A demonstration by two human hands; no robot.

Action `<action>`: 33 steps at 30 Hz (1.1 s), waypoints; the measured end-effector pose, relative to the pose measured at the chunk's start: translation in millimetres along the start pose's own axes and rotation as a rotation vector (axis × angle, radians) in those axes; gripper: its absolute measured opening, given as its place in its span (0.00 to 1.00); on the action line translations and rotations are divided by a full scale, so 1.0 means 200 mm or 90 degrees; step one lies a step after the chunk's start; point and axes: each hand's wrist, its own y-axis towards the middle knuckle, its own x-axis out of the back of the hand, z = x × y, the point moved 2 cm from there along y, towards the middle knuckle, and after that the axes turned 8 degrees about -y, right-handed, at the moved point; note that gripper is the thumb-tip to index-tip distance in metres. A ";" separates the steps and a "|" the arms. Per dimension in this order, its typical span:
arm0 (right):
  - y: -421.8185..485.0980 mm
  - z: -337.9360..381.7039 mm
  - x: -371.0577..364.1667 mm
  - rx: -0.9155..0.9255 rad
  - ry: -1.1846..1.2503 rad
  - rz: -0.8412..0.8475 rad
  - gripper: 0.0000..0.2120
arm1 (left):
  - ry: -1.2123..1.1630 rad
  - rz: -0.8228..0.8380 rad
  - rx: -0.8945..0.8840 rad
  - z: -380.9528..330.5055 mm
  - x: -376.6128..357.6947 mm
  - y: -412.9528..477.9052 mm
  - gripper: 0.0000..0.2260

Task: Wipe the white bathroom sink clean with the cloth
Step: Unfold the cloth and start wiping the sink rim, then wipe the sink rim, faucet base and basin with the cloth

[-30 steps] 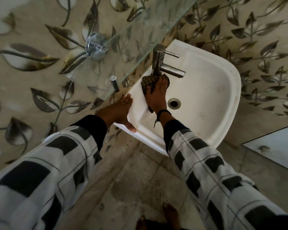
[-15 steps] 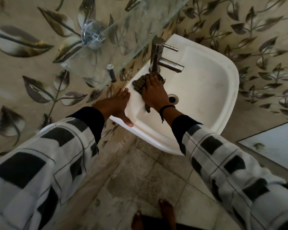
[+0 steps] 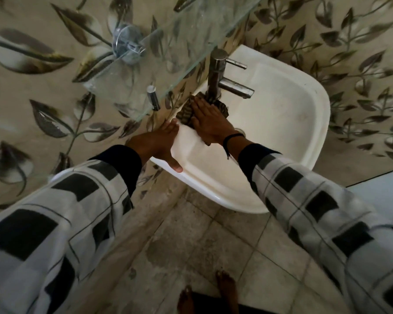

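The white sink (image 3: 281, 123) hangs in the corner of two leaf-patterned walls. A dark striped cloth (image 3: 185, 111) lies on the sink's left ledge at the foot of the steel faucet (image 3: 218, 71). My right hand (image 3: 210, 123) lies flat on the cloth with fingers straight, pressing it down beside the faucet base; most of the cloth is hidden under the palm. My left hand (image 3: 158, 143) rests on the sink's left rim, fingers along the wall side and thumb over the front edge. The drain is mostly covered by my right wrist.
A glass shelf (image 3: 159, 51) on metal brackets juts out from the left wall just above the faucet and my hands. The tiled floor (image 3: 213, 245) below is stained, and my bare feet (image 3: 213, 293) stand under the sink. A pale panel (image 3: 381, 196) sits low right.
My right hand has slid the cloth along the ledge up against the foot of the faucet. My left hand stays on the rim.
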 end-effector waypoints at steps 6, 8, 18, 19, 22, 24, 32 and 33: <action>-0.02 0.07 0.00 -0.043 0.051 -0.003 0.27 | -0.019 -0.003 0.004 -0.01 0.00 0.00 0.68; -0.04 0.03 0.00 0.003 0.031 0.011 0.27 | -0.018 -0.013 0.000 -0.01 0.00 0.00 0.68; 0.00 -0.02 0.09 -0.013 0.148 0.010 0.23 | 0.027 -0.009 -0.003 -0.02 0.00 -0.01 0.67; -0.05 -0.03 0.11 -0.027 0.185 -0.042 0.21 | 0.030 -0.017 -0.005 -0.04 0.01 -0.03 0.67; -0.27 -0.06 0.09 -0.154 0.292 -0.221 0.17 | 0.021 -0.058 -0.020 -0.13 0.02 -0.06 0.67; -0.42 -0.10 0.05 -0.226 0.265 -0.225 0.16 | 0.009 -0.091 -0.035 -0.20 0.04 -0.05 0.63; -0.59 -0.19 -0.06 -0.221 0.203 0.218 0.20 | -0.053 -0.201 -0.060 -0.40 0.13 0.30 0.34; -0.59 -0.20 -0.07 -0.209 0.199 0.273 0.21 | -0.061 -0.205 -0.048 -0.40 0.11 0.32 0.33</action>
